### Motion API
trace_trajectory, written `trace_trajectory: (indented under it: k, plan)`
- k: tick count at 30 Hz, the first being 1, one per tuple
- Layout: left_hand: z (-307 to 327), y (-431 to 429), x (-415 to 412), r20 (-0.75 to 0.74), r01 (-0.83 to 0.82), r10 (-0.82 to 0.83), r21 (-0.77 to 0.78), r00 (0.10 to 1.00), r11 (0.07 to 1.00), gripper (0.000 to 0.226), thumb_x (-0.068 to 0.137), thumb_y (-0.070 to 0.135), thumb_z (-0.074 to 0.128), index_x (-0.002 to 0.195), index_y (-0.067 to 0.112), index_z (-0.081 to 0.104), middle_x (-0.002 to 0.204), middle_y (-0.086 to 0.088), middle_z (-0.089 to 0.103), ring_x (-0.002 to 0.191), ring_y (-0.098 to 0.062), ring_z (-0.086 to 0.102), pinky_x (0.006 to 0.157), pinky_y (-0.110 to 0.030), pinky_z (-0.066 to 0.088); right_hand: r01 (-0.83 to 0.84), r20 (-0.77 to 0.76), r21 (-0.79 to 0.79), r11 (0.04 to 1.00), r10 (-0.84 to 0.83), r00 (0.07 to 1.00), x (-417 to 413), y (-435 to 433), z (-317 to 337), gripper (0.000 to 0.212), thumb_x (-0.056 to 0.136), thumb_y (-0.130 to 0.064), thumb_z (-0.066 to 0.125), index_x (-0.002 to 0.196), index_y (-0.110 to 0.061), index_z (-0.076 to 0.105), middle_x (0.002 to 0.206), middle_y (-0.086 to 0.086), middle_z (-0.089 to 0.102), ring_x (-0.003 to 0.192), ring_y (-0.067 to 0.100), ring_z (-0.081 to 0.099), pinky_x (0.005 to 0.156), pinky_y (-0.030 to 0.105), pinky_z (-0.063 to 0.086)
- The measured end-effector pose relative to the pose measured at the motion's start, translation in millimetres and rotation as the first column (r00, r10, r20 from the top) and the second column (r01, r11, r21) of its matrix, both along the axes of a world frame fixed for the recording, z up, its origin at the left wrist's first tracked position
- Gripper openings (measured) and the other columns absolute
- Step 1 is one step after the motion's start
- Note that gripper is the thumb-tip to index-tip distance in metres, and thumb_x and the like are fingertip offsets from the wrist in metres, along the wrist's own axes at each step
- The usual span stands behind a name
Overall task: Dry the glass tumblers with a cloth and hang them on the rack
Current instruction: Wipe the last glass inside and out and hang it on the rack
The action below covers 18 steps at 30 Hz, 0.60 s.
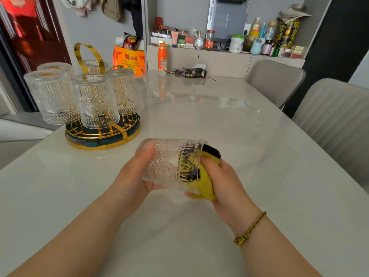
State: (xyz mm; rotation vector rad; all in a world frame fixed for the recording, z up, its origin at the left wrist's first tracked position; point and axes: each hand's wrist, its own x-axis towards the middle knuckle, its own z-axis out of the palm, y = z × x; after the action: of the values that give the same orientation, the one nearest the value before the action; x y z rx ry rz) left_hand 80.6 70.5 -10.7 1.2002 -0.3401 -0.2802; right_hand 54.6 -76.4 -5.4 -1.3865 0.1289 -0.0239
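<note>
Table (pixel 249 126): rack (pixel 103 139) forward-left, five hung tumblers (pixel 93 100), nearer left hand (pixel 135 176). Sixth tumbler (pixel 163 162) held above table, long axis sideways, mouth rightward. Left hand grips base; right hand (pixel 225 176) pinches cloth (pixel 205 182) stuffed into mouth.

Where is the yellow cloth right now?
In the head view the yellow cloth is near the centre, pushed into the mouth of the glass tumbler and gripped by the right hand, right of the left hand.

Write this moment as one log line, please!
step: drying | left hand: holds glass sideways | right hand: holds cloth in its mouth | rack: five glasses hung upside down
</note>
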Motion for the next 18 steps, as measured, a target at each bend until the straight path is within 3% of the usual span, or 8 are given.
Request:
trace_trajectory:
  k: [3, 5, 7, 9, 11, 14, 16, 18]
  plan:
    - [-1, 2, 4, -0.02, 0.011, -0.011, -0.002, 1.0, 1.0, 0.04, 0.074, 0.046, 0.038, 0.085, 0.028, 0.072, 0.088, 0.002, 0.074, 0.081, -0.015, 0.07, 0.062, -0.032, 0.058, -0.088, -0.094, 0.108, 0.99, 0.099, 0.991, -3, 4, -1, 0.017, 0.083, -0.023, 0.057, 0.093, -0.014, 0.067, 0.067, 0.002, 0.067, 0.053, 0.015, 0.062, 0.05, 0.028, 0.053]
    - [-4, 6, 6, -0.079, 0.058, -0.052, 0.083, 0.996, 0.995, 0.053, 0.079, 0.065, 0.039, 0.105, 0.026, 0.063, 0.101, -0.004, 0.072, 0.088, -0.02, 0.069, 0.063, -0.035, 0.059, 0.017, -0.05, 0.035, 0.999, -0.015, 0.999, -2, 2, -1, 0.017, 0.076, -0.022, 0.064, 0.092, -0.016, 0.068, 0.074, 0.003, 0.07, 0.06, 0.017, 0.065, 0.055, 0.029, 0.055]
    - [-7, 9, 7, -0.126, 0.122, -0.101, 0.166, 0.987, 0.979, 0.07, 0.068, 0.071, 0.027, 0.115, 0.026, 0.055, 0.104, -0.009, 0.069, 0.082, -0.023, 0.069, 0.054, -0.033, 0.056, 0.173, 0.104, -0.083, 0.981, -0.164, 0.981, -1, -4, 3, 0.016, 0.074, -0.017, 0.068, 0.088, -0.024, 0.065, 0.081, -0.004, 0.069, 0.071, 0.007, 0.065, 0.066, 0.022, 0.054]
    - [-5, 8, 6, -0.146, 0.131, -0.106, 0.173, 0.984, 0.976, 0.073, 0.062, 0.067, 0.026, 0.109, 0.02, 0.057, 0.086, -0.012, 0.069, 0.062, -0.022, 0.065, 0.045, -0.028, 0.051, 0.255, 0.257, -0.243, 0.936, -0.192, 0.947, -2, -6, 9, 0.024, 0.074, -0.012, 0.066, 0.084, -0.033, 0.058, 0.082, -0.017, 0.063, 0.067, -0.009, 0.06, 0.065, 0.007, 0.048]
    - [-3, 5, 4, -0.129, 0.104, -0.084, 0.149, 0.988, 0.983, 0.064, 0.068, 0.062, 0.031, 0.098, 0.014, 0.06, 0.068, -0.009, 0.064, 0.05, -0.017, 0.057, 0.041, -0.025, 0.047, 0.263, 0.275, -0.308, 0.914, -0.179, 0.945, -2, -6, 8, 0.026, 0.074, -0.014, 0.066, 0.084, -0.035, 0.055, 0.084, -0.019, 0.061, 0.069, -0.009, 0.059, 0.067, 0.007, 0.047]
    - [-5, 4, 4, -0.047, 0.013, -0.009, 0.092, 0.999, 0.996, 0.05, 0.075, 0.061, 0.052, 0.095, 0.016, 0.06, 0.071, -0.005, 0.067, 0.055, -0.013, 0.06, 0.041, -0.022, 0.047, 0.159, 0.092, -0.078, 0.984, -0.151, 0.984, 0, 1, -2, 0.014, 0.074, -0.02, 0.068, 0.086, -0.026, 0.062, 0.083, -0.005, 0.067, 0.076, 0.011, 0.064, 0.071, 0.028, 0.053]
    - [-6, 4, 7, 0.033, -0.002, -0.002, 0.106, 0.999, 0.994, 0.06, 0.06, 0.068, 0.058, 0.101, 0.024, 0.057, 0.08, 0.003, 0.071, 0.068, -0.013, 0.065, 0.046, -0.022, 0.05, 0.022, -0.087, 0.195, 0.98, -0.005, 0.996, -2, 8, -6, 0.008, 0.081, -0.023, 0.059, 0.085, -0.019, 0.066, 0.073, 0.001, 0.069, 0.062, 0.014, 0.065, 0.055, 0.027, 0.054]
    - [-6, 5, 7, 0.028, -0.007, 0.004, 0.128, 1.0, 0.992, 0.05, 0.064, 0.062, 0.051, 0.102, 0.029, 0.055, 0.083, 0.008, 0.072, 0.077, -0.016, 0.065, 0.05, -0.023, 0.052, -0.015, -0.152, 0.259, 0.966, 0.056, 0.987, -3, 8, -6, 0.014, 0.085, -0.023, 0.053, 0.087, -0.017, 0.066, 0.069, 0.001, 0.068, 0.052, 0.012, 0.063, 0.045, 0.024, 0.052]
